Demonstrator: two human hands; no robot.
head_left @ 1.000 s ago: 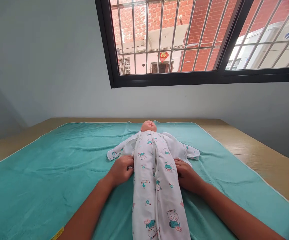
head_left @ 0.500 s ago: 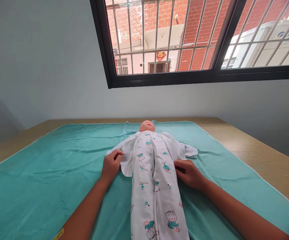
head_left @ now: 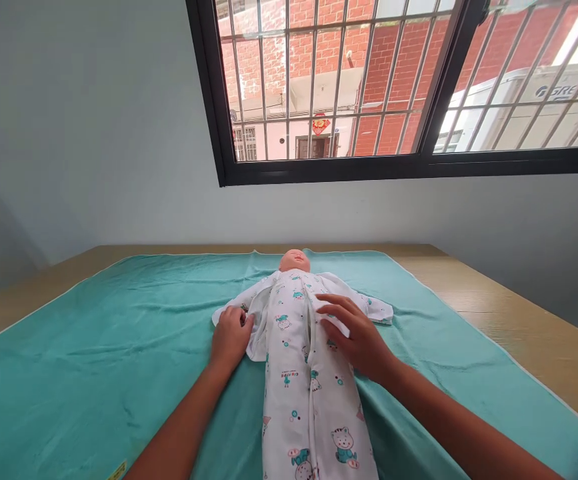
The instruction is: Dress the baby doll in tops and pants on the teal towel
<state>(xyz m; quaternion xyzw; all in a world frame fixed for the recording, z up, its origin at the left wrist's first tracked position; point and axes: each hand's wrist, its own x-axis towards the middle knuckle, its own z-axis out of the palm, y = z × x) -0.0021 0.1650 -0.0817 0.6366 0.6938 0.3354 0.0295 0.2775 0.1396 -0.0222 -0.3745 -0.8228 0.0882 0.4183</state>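
Observation:
A baby doll [head_left: 295, 260] lies on its back, head toward the wall. Its white baby shirt [head_left: 257, 339] is spread open, with both sleeves stretched out sideways. Over the shirt lies a white printed sleepsuit [head_left: 289, 393], running down toward me with a front opening along its middle. My left hand [head_left: 231, 337] rests at the left sleeve and flap of the shirt, its fingers curled closed on the cloth. Above the sleepsuit's right chest, my right hand [head_left: 356, 337] is open, fingers spread. Whether its fingertips touch the fabric I cannot tell.
A green blanket [head_left: 119, 360] covers most of the wooden table [head_left: 473, 300], whose bare wood shows along the sides and back. Behind it stand a pale wall [head_left: 93, 147] and a black-framed window [head_left: 329, 170] with metal bars.
My right hand has left the sleepsuit's right edge, moved up and inward over the chest, and opened. My left hand has shifted slightly right at the shirt. The view has tilted up a little.

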